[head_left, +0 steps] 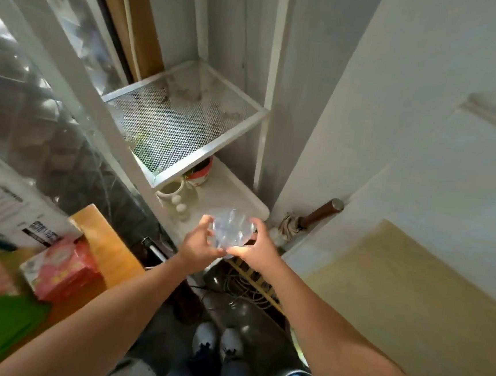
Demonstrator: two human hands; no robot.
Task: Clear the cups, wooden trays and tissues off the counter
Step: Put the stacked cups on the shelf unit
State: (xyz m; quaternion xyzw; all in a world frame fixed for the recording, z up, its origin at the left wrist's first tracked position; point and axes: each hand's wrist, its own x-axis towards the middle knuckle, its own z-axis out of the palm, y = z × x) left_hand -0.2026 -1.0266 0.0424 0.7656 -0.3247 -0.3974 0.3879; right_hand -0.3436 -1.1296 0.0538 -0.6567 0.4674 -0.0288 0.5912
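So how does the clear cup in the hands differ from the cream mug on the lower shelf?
The clear cup is see-through and held in the air by both hands; the cream mug is opaque and rests on the lower shelf. The cup stands in the open; the mug sits partly under the mesh shelf. Both look empty.

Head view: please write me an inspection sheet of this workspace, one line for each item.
Surface: white lower shelf, partly bare; mesh shelf above it.
Job's things: clear cup held over the lower shelf; no wooden trays or tissues seen.
Clutter: cream mug and red-and-white cup on the lower shelf; red box at left.
Grippers: left hand and right hand both grip the clear cup.
Cables: tangle of cables on the floor below.
Surroundings: white wall, brown-handled umbrella.
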